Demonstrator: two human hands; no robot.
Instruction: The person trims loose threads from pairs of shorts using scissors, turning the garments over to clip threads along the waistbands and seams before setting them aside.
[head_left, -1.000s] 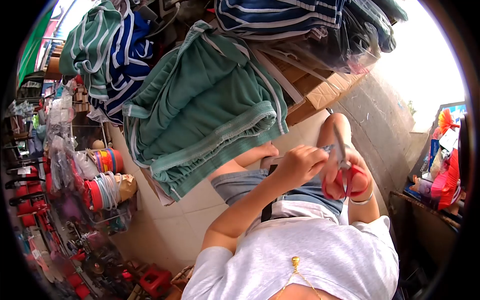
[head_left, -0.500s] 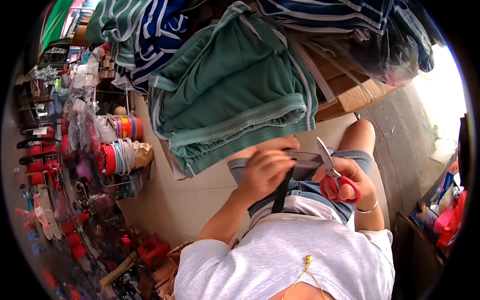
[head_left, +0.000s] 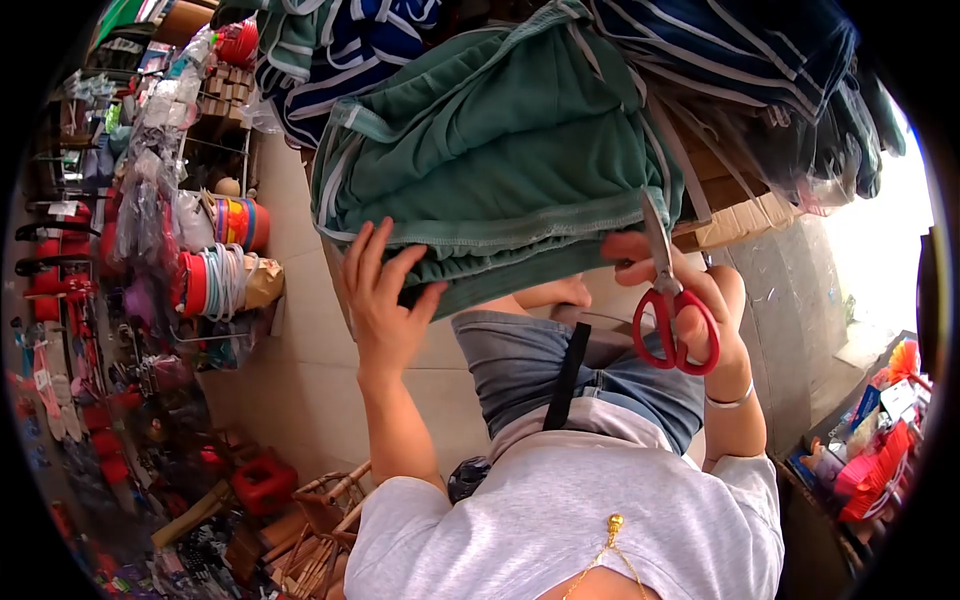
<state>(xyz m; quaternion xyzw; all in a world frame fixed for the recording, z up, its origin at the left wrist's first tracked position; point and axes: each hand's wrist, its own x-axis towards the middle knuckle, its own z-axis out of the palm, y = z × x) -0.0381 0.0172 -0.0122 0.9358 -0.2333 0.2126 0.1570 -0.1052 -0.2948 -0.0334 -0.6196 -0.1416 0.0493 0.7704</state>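
No legible text, brands or numbers; any print on blue packaging [head_left: 864, 407] too small.

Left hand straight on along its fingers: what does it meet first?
The left hand would most likely meet the green garment first, at its gathered edge. The fingertips already overlap that edge in the picture; whether they touch it or hover just above is unclear.

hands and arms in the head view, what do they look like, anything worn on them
Both hands are ungloved. The sleeves are short, loose and pale grey with a faint fleck. A thin, silver-coloured bangle circles the wrist of the right hand; the left hand shows no ring or bracelet.
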